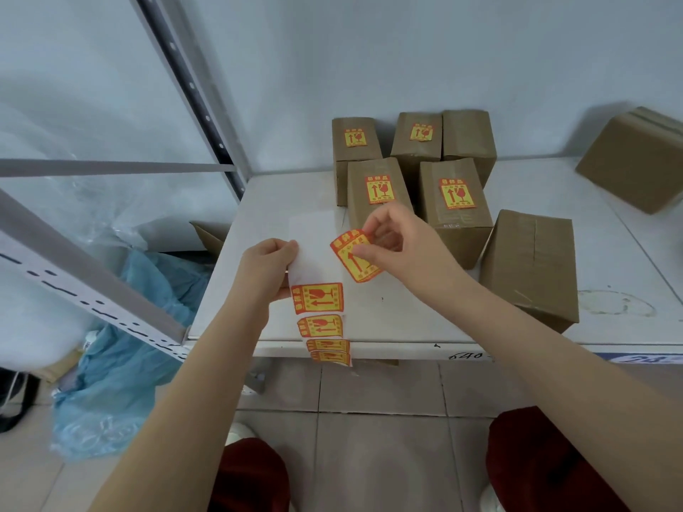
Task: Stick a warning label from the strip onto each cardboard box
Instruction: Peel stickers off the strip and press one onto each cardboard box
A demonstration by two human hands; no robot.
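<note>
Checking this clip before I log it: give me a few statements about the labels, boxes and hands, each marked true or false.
1. The right hand holds a peeled label. True.
2. The left hand rests flat on the shelf. False: it holds the label strip.
3. Four boxes show a label on top. True, for example this box.
4. The nearest box already shows a label. False: none is visible on it.
5. The strip is used up. False: several labels remain.

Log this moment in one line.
right hand: peeled red-yellow warning label | left hand: white backing strip | unlabelled brown cardboard box nearest
</note>
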